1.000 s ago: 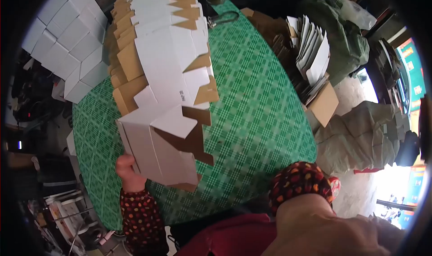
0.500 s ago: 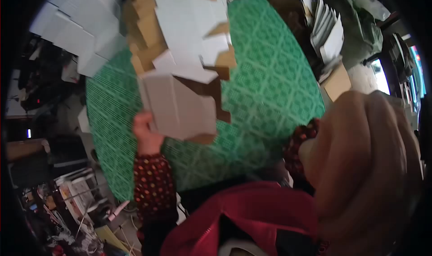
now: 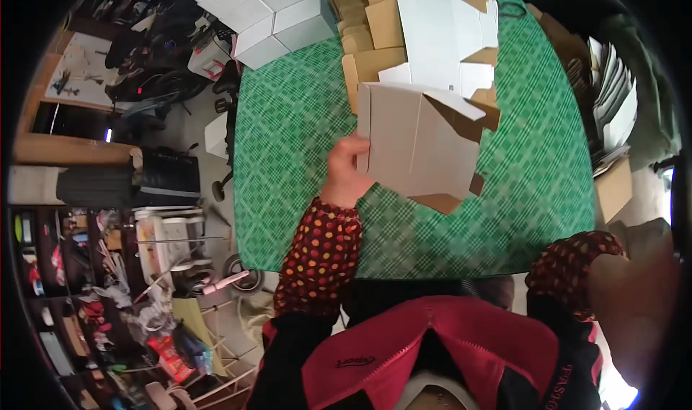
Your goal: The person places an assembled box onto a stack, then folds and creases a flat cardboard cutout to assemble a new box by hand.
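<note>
My left hand (image 3: 348, 170) is closed on the left edge of an unfolded white cardboard box (image 3: 411, 139), thumb on its face. Brown flaps show at the box's right and lower edges. It is held over the green patterned tabletop (image 3: 303, 121), in front of a stack of flat white-and-brown box blanks (image 3: 432, 31). At the far right, close to the camera, my right hand (image 3: 634, 287) is blurred and partly in shadow. Its fingers cannot be made out, and nothing in it is visible.
Folded white boxes (image 3: 303, 22) are piled at the table's back left corner. Beyond the right edge stand more white cardboard pieces (image 3: 616, 100) and a brown sheet (image 3: 614, 188). On the left are a cluttered shelf (image 3: 72, 294) and a small wheel (image 3: 245, 274) on the floor.
The view has swung, so the table and boxes appear further right. My left hand still holds the box. My right hand, large before the camera earlier, now sits lower at the right edge.
</note>
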The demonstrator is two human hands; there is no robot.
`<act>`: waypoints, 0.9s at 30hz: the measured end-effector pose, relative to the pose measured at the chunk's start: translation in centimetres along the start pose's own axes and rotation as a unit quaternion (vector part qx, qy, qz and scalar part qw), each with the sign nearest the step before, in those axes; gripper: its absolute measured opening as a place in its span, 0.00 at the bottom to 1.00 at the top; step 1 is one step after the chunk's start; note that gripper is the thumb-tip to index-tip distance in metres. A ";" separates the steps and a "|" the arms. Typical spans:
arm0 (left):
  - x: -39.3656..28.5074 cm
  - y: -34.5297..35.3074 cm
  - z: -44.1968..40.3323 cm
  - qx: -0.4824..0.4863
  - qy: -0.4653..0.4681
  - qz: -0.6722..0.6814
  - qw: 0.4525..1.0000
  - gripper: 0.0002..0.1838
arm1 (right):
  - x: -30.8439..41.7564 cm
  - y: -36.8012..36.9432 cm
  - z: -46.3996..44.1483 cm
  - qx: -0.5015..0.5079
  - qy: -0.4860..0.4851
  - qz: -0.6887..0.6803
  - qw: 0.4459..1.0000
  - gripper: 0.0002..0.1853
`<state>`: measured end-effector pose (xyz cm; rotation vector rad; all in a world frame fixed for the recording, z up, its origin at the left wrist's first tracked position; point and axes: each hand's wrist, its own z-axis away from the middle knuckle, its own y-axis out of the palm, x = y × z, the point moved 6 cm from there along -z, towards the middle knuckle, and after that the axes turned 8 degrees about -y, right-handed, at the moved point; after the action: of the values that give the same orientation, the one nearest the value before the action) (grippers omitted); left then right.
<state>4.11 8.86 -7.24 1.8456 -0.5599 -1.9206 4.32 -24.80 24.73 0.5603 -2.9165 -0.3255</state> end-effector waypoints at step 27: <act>-4.8 -1.6 0.3 -0.141 0.042 0.273 0.951 0.24 | -4.2 8.0 4.8 0.268 0.104 0.008 0.958 0.08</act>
<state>3.90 12.87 -4.13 1.3975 -0.6487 -1.4584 4.48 -15.09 21.61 0.5930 -2.7808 0.5153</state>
